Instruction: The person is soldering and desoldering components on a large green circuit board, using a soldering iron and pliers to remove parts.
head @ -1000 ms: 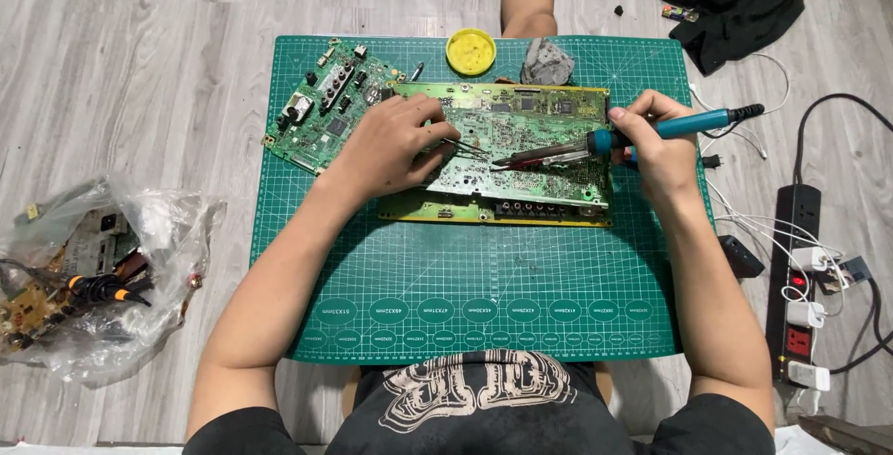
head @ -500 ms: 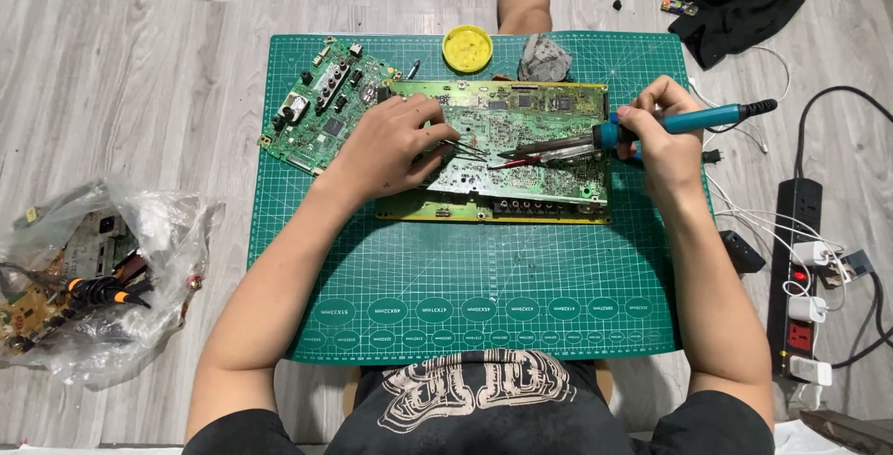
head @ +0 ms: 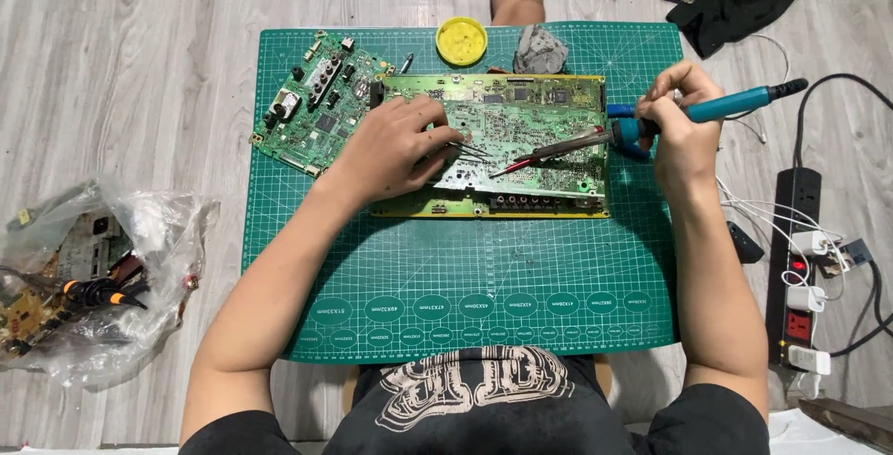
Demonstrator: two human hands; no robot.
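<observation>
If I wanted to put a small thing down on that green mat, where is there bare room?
The near half of the green mat is bare, between the large circuit board and the person's shirt, flanked by both forearms. The far half is crowded: a smaller board, a yellow tin, the left hand, and the right hand holding a soldering iron.

plastic bag [head: 102,278]: I see it clear and crumpled on the floor off the mat's left edge, with parts inside
yellow tin [head: 461,41]: small, round, at the mat's top edge
mat markings [head: 474,308]: row of pale ovals along the green mat's bottom edge
screens: none
</observation>
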